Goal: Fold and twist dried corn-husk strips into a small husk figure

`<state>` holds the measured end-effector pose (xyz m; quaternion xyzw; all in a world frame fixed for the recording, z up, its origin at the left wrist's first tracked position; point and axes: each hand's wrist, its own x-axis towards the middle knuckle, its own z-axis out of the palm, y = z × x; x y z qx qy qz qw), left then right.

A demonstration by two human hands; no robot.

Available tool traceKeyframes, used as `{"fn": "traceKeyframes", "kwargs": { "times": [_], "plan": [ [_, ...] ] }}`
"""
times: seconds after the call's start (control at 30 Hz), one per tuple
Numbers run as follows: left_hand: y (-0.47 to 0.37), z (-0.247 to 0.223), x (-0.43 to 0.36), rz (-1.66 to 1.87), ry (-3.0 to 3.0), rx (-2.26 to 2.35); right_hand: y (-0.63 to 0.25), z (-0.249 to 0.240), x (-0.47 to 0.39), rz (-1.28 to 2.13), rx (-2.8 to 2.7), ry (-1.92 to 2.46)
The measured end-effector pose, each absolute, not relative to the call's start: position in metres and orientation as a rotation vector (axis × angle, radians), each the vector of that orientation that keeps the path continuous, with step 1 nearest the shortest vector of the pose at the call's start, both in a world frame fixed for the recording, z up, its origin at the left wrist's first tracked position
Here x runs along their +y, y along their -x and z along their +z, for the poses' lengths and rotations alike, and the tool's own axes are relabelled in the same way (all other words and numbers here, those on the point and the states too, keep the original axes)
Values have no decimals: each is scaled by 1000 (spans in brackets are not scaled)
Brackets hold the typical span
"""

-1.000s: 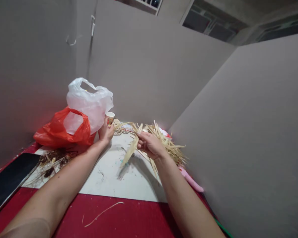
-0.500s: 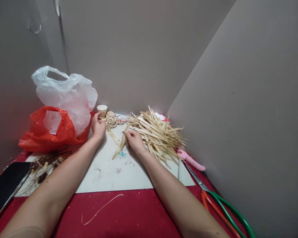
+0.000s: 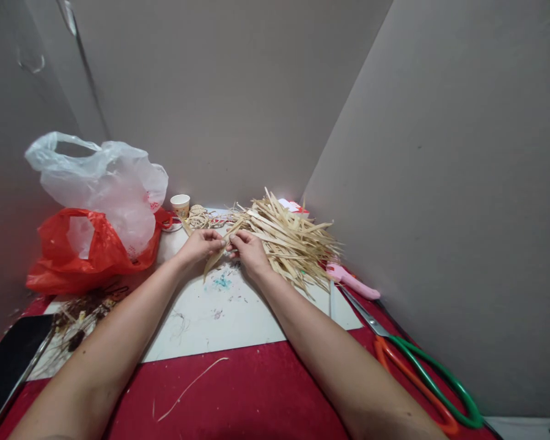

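My left hand (image 3: 202, 245) and my right hand (image 3: 251, 252) meet over the white board (image 3: 197, 330), fingers pinched close together. Between them they grip a flat, pale tan strip of dried leaf (image 3: 214, 260), one end pointing down toward me. Part of the strip is hidden by the fingers. A large pile of similar dried strips (image 3: 293, 244) lies just right of my right hand. Beyond my left hand sit a coil of beige cord (image 3: 198, 216) and a small paper cup (image 3: 180, 205).
White and red plastic bags (image 3: 96, 238) stand at the left, near dark dried roots (image 3: 80, 318) and a black flat device (image 3: 13, 360). To the right lie a pink-handled tool (image 3: 354, 282) and scissors (image 3: 371, 321) with green and orange handles. Red cloth (image 3: 238, 397) covers the front; grey walls enclose the back.
My left hand has moved from beside the cup toward the right, joining my right hand at the strip. The camera view has shifted slightly.
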<state>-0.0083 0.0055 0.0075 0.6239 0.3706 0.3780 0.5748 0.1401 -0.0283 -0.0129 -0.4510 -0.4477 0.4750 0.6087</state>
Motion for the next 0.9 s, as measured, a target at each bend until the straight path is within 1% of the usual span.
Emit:
{"fn": "traceKeyframes", "kwargs": {
  "times": [0.17,0.27,0.47,0.6,0.9],
  "plan": [
    [12,8,11,968,-1429,901,-140,-10,-31,1191,-964,1018],
    [12,8,11,945,-1431,904,-140,-10,-31,1213,-980,1007],
    [10,12,7,914,-1454,889,-138,-14,-31,1185,-965,1035],
    [6,14,4,948,-1452,892,-137,-14,-30,1191,-944,1046],
    [-1,11,0,1069,-1411,842,-129,-2,-29,1051,-879,1132]
  ]
}}
